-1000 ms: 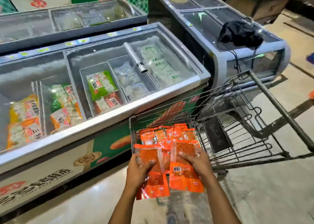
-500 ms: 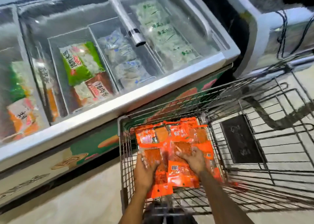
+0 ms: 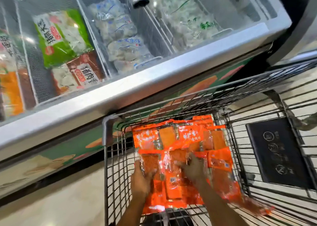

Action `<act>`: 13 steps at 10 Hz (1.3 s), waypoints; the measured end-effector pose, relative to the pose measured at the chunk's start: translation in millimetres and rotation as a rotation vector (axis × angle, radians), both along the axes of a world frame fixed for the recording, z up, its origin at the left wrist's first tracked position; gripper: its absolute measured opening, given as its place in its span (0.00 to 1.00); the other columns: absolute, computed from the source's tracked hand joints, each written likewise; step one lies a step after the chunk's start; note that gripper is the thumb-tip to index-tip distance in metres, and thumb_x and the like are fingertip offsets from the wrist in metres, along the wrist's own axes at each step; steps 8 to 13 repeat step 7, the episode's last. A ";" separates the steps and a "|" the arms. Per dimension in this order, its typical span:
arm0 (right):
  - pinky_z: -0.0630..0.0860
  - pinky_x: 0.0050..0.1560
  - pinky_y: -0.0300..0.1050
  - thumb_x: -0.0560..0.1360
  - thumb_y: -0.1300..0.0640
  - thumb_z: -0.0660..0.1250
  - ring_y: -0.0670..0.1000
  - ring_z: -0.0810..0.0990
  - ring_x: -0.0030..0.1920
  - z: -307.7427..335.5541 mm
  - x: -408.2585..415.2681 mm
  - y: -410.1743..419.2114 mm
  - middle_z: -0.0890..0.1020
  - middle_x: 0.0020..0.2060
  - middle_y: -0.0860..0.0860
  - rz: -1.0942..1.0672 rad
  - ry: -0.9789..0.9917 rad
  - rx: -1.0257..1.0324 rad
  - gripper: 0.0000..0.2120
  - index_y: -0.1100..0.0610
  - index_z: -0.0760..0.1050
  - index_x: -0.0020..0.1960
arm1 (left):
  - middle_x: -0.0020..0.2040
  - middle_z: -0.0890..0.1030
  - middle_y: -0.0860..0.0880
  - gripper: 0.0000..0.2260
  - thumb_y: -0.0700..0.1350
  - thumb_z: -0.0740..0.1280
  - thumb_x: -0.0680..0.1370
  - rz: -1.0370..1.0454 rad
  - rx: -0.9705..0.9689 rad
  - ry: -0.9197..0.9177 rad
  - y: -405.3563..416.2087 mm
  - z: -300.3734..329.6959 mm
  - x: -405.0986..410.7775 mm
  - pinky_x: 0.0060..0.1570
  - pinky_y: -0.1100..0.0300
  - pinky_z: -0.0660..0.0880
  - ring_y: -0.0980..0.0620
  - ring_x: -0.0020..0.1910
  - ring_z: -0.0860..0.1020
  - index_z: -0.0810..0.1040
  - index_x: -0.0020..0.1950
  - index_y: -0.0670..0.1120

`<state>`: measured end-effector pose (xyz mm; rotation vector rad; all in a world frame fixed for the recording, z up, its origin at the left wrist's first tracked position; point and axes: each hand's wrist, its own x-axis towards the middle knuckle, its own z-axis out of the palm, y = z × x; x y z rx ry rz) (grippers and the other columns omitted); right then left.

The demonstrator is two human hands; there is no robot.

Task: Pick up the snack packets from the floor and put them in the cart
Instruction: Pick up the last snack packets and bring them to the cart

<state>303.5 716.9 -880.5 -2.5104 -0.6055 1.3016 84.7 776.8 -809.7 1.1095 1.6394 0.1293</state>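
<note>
A wire cart (image 3: 109, 157) is standing on a pale tiled floor (image 3: 56, 207), pressed against a glass-topped chest freezer (image 3: 137, 87) that is displaying bagged frozen food. Orange snack packets (image 3: 180, 140) are lying heaped in the cart's near-left corner. The left hand (image 3: 140, 179) and right hand (image 3: 193, 169) are each grasping a packet atop the heap. A dark panel (image 3: 277, 153) is lying toward the cart's right side.

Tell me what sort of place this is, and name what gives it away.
Most likely a supermarket's frozen-food aisle. A glass-topped chest freezer holds bagged frozen foods, and a wire shopping cart stands against it with orange snack packets inside.
</note>
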 end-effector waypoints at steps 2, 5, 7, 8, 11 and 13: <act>0.67 0.28 0.28 0.71 0.43 0.74 0.46 0.80 0.37 -63.3 8.0 -17.6 0.85 0.44 0.48 0.139 -0.220 -0.138 0.17 0.52 0.78 0.53 | 0.50 0.84 0.48 0.22 0.53 0.74 0.75 -0.086 0.029 0.293 -1.9 -4.1 6.9 0.45 0.51 0.80 0.45 0.47 0.84 0.65 0.59 0.50; 0.85 0.38 0.45 0.75 0.50 0.70 0.48 0.82 0.36 -2.5 8.2 -10.4 0.81 0.36 0.46 0.286 -0.401 -0.194 0.06 0.53 0.79 0.44 | 0.65 0.73 0.42 0.25 0.38 0.70 0.74 -0.326 0.126 0.575 3.0 25.1 17.9 0.61 0.50 0.77 0.42 0.64 0.76 0.64 0.69 0.41; 0.82 0.42 0.42 0.80 0.47 0.62 0.49 0.80 0.39 138.4 3.6 11.3 0.84 0.43 0.50 0.364 -0.468 -0.229 0.14 0.55 0.80 0.57 | 0.65 0.74 0.45 0.24 0.53 0.64 0.79 -0.440 0.315 0.580 20.7 105.2 25.7 0.63 0.54 0.75 0.47 0.64 0.73 0.66 0.71 0.45; 0.82 0.42 0.42 0.80 0.47 0.62 0.49 0.80 0.39 138.4 3.6 11.3 0.84 0.43 0.50 0.364 -0.468 -0.229 0.14 0.55 0.80 0.57 | 0.65 0.74 0.45 0.24 0.53 0.64 0.79 -0.440 0.315 0.580 20.7 105.2 25.7 0.63 0.54 0.75 0.47 0.64 0.73 0.66 0.71 0.45; 0.82 0.42 0.42 0.80 0.47 0.62 0.49 0.80 0.39 138.4 3.6 11.3 0.84 0.43 0.50 0.364 -0.468 -0.229 0.14 0.55 0.80 0.57 | 0.65 0.74 0.45 0.24 0.53 0.64 0.79 -0.440 0.315 0.580 20.7 105.2 25.7 0.63 0.54 0.75 0.47 0.64 0.73 0.66 0.71 0.45; 0.82 0.42 0.42 0.80 0.47 0.62 0.49 0.80 0.39 138.4 3.6 11.3 0.84 0.43 0.50 0.364 -0.468 -0.229 0.14 0.55 0.80 0.57 | 0.65 0.74 0.45 0.24 0.53 0.64 0.79 -0.440 0.315 0.580 20.7 105.2 25.7 0.63 0.54 0.75 0.47 0.64 0.73 0.66 0.71 0.45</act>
